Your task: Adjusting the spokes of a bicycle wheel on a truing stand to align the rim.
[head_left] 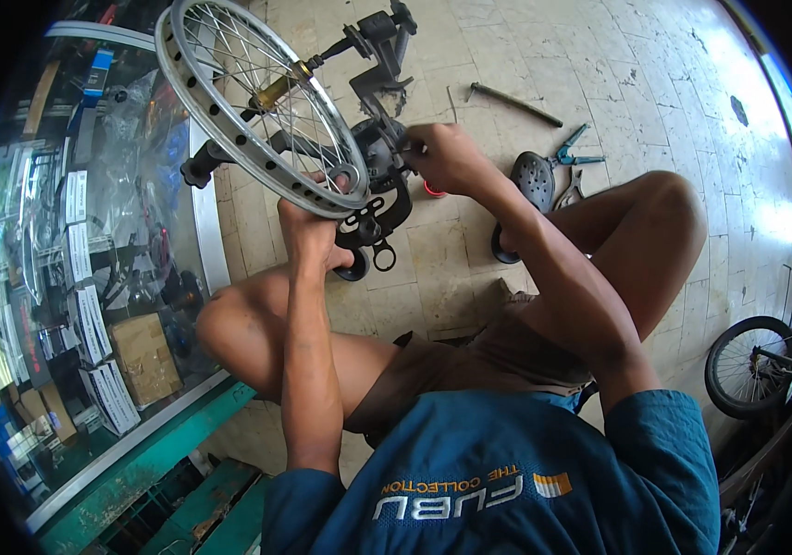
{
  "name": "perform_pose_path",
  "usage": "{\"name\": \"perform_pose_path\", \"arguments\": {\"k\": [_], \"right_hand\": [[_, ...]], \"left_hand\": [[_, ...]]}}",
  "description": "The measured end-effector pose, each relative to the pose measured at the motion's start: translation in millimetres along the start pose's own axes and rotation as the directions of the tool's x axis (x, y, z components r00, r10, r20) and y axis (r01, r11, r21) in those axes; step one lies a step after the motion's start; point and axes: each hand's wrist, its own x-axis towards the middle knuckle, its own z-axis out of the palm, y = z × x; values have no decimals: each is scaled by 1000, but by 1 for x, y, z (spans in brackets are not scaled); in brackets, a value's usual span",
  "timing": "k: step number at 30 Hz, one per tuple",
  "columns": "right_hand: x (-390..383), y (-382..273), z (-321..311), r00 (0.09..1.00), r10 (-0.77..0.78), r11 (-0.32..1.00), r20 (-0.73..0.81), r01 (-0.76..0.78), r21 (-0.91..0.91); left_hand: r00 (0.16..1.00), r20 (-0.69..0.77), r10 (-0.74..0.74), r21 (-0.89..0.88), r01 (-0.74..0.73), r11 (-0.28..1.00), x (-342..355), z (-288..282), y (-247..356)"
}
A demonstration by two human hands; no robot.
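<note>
A bare spoked bicycle wheel, with a silver rim and a gold hub, sits tilted in a black wheel truing stand ahead of me. At the rim's near lower edge, my left hand is closed, with a finger showing inside the rim beside a small grey ring. My right hand is closed at the right side of the stand, just right of the rim. What its fingertips grip there is hidden by the hand.
On my left stands a glass display case full of boxed parts. The tiled floor holds a hammer-like tool, teal-handled cutters, a small red round item and my grey clog. A bicycle wheel is at far right.
</note>
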Motion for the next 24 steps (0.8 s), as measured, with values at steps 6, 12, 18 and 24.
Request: {"name": "perform_pose_path", "arguments": {"k": [6, 12, 18, 24], "right_hand": [[13, -40, -3, 993, -117, 970, -36, 122, 211], [18, -49, 18, 995, -77, 974, 63, 61, 216], [7, -51, 40, 997, 23, 986, 72, -35, 163], [2, -46, 50, 992, -127, 988, 13, 125, 88]], "left_hand": [[993, 63, -96, -15, 97, 995, -6, -5, 7], [998, 49, 26, 61, -29, 998, -11, 0, 8], [998, 42, -46, 21, 45, 999, -18, -5, 8], [974, 118, -196, 47, 192, 980, -8, -10, 6]]}}
